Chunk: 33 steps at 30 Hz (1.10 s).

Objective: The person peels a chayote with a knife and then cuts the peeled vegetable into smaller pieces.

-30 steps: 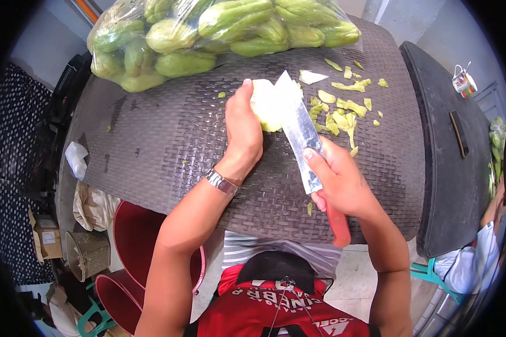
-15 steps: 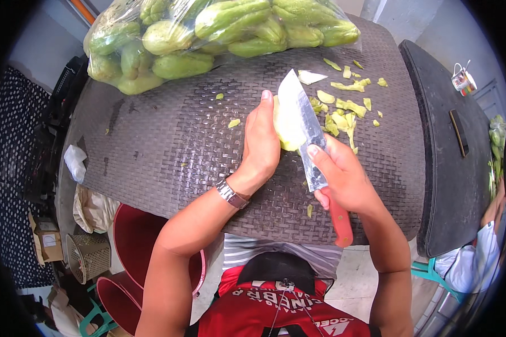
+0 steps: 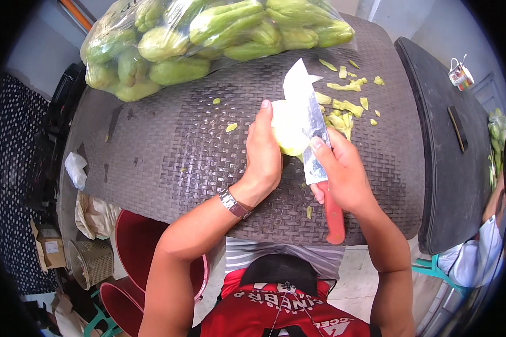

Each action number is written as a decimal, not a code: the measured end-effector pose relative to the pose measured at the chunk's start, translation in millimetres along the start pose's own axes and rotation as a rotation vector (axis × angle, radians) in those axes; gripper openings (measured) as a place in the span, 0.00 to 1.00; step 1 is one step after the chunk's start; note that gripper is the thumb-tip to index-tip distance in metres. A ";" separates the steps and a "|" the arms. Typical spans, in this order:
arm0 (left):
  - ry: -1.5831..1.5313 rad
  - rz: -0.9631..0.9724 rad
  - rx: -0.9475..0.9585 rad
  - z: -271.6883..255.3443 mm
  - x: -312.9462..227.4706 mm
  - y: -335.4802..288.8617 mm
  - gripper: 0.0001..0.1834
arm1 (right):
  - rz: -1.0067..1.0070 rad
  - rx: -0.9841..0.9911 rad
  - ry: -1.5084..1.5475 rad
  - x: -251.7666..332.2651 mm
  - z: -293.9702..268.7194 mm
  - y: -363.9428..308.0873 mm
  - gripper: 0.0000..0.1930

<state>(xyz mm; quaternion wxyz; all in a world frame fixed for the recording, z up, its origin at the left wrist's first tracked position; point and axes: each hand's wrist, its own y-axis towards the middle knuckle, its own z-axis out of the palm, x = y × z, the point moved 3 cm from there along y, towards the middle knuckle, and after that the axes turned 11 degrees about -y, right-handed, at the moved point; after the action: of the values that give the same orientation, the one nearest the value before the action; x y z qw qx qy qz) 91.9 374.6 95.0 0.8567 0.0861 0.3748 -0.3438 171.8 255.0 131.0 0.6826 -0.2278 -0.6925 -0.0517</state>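
Note:
My left hand [image 3: 263, 150] is wrapped round a pale, partly peeled chayote [image 3: 285, 130] over the dark woven-pattern table [image 3: 168, 135]. My right hand [image 3: 346, 174] grips a broad kitchen knife [image 3: 309, 121] with a red handle, the thumb pressed against the flat of the blade. The blade's tip points away from me, and its edge lies along the chayote's right side. Part of the chayote is hidden behind my left hand and the blade. Several green peel scraps [image 3: 346, 106] lie scattered right of the knife.
A clear plastic bag [image 3: 213, 42] full of green chayotes takes up the table's far side. A dark second table [image 3: 441, 151] on the right bears a mug [image 3: 461, 74] and a dark oblong item [image 3: 458, 129]. Red bins [image 3: 143, 247] stand below left. Another person's arm [image 3: 496, 199] shows far right.
The knife has turned slightly more upright and shifted a little up along the chayote. More of the chayote's pale flesh shows. My left hand still holds it.

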 end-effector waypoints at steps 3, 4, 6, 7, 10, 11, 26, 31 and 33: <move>-0.038 0.027 -0.081 -5.6 2.3 1.4 0.25 | -0.039 -0.077 0.094 0.9 -3.4 1.2 0.10; -0.094 0.005 -0.138 -5.3 0.7 1.8 0.25 | -0.056 -0.121 0.192 0.7 -6.6 2.6 0.10; -0.151 -0.016 -0.194 -6.5 -3.3 4.6 0.25 | -0.076 -0.113 0.194 3.1 -13.1 5.5 0.10; -0.194 -0.042 -0.120 -6.9 -6.7 7.9 0.27 | -0.097 -0.106 0.195 5.0 -17.1 5.6 0.10; -0.350 -0.121 0.067 -1.0 -19.9 10.9 0.29 | -0.115 -0.082 0.080 7.7 -27.0 2.7 0.12; -0.460 -0.179 0.171 3.6 -23.9 10.8 0.31 | -0.133 -0.071 0.029 11.3 -28.2 0.8 0.14; -0.825 -0.196 0.145 4.7 -34.8 -29.3 0.36 | -0.360 -0.388 -0.720 24.0 -5.5 -58.9 0.09; -0.701 -0.202 0.206 14.8 -21.4 -46.5 0.34 | -0.336 -0.285 -0.734 25.1 9.8 -75.1 0.12; -0.792 -0.257 0.246 15.5 -17.5 -46.3 0.37 | -0.369 -0.239 -0.729 25.1 20.0 -79.6 0.16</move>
<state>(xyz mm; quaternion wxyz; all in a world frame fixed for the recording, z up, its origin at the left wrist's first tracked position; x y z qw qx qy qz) 62.2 342.9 123.3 0.8679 0.0017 -0.0191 -0.4964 123.5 197.9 173.2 0.3413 -0.1807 -0.9068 -0.1691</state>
